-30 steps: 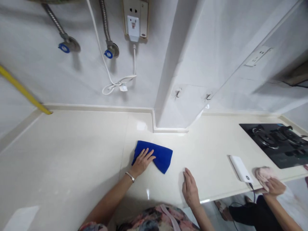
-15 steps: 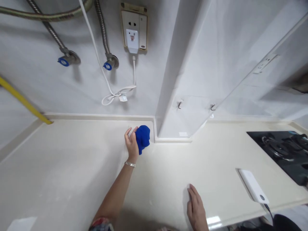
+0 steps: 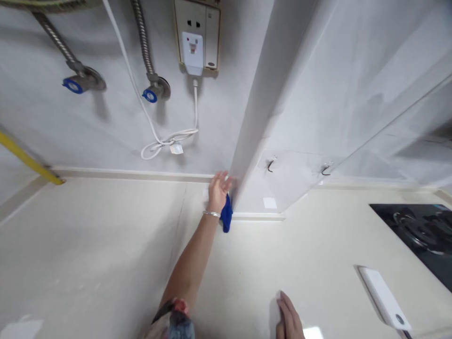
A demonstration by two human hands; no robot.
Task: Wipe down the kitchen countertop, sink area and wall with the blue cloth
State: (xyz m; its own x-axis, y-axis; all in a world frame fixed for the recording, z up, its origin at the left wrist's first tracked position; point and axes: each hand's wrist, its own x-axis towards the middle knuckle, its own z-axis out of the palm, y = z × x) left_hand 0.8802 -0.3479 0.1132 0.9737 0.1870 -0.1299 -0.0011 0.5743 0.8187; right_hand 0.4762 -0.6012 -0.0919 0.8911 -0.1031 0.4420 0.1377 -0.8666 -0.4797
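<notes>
A blue cloth (image 3: 226, 215) is bunched between my left hand (image 3: 218, 190) and the foot of the wall pillar, in the inner corner of the counter. My left palm and fingers press on it, and part of the cloth hangs out below, by the wrist. The fingertips reach up to the tiled wall and are slightly blurred. My right hand (image 3: 290, 320) lies on the pale counter (image 3: 254, 268) at the bottom of the view, fingers stretched out and holding nothing; its lower part is cut off.
A white power bank (image 3: 383, 296) lies right of my right hand, with a black hob (image 3: 420, 230) beyond it. On the wall are a plugged socket (image 3: 197, 37), a looped white cable (image 3: 155, 147), two blue-knobbed valves (image 3: 150, 95) and hooks (image 3: 270, 165). A yellow pipe (image 3: 30, 160) stands left.
My left hand has moved right with the blue cloth, from the counter near the corner to against the pillar. The view has shifted slightly, and my right hand sits lower in it.
</notes>
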